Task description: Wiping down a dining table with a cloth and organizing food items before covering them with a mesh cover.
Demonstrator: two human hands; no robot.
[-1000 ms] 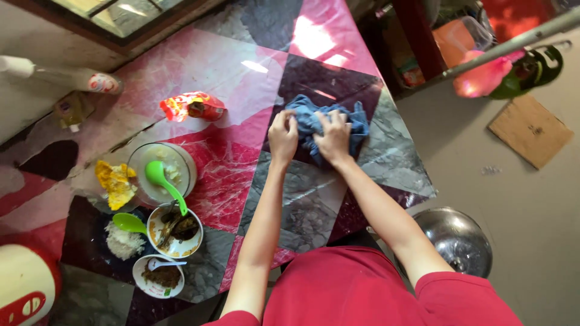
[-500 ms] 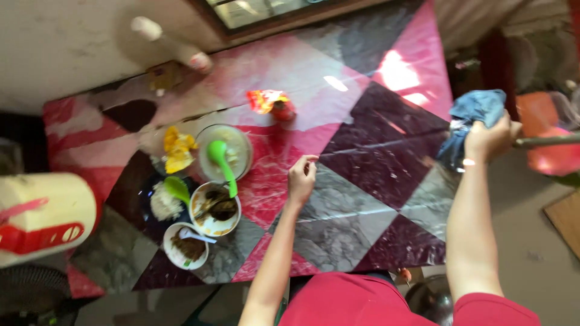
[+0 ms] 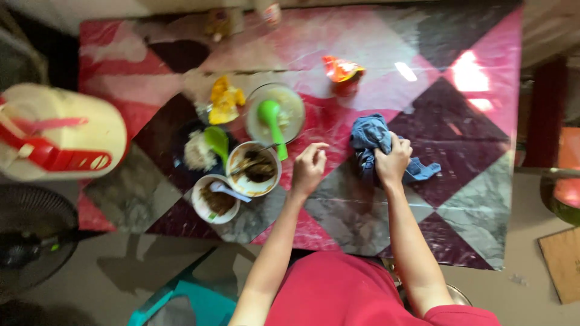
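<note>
1. Head view: we see the right hand (image 3: 393,162) closed in a fist over a blue cloth (image 3: 374,139), pressing it down on the table (image 3: 459,199). The cloth is bunched under and above the knuckles, and one end trails out to the right of the hand across the dark and grey diamonds of the tabletop.
2. Head view: the left hand (image 3: 309,169) sits just left of the cloth, apart from it. Its fingers are curled loosely inward, not fully shut, and we can make out nothing held in them; the fingertips point towards the nearby dishes.
3. Head view: left of that hand stands a bowl of brown food (image 3: 254,168), and a green spoon (image 3: 273,124) leans from a glass bowl (image 3: 295,108) behind it down towards this bowl's rim. A smaller bowl with a white spoon (image 3: 214,199) stands nearer the table edge.
4. Head view: behind the cloth, well apart from it, lies an orange and red packet (image 3: 341,71). A yellow crumpled thing (image 3: 225,99) lies beside the glass bowl.
5. Head view: a white and red appliance (image 3: 57,133) fills the far left of the table, blurred.
</note>
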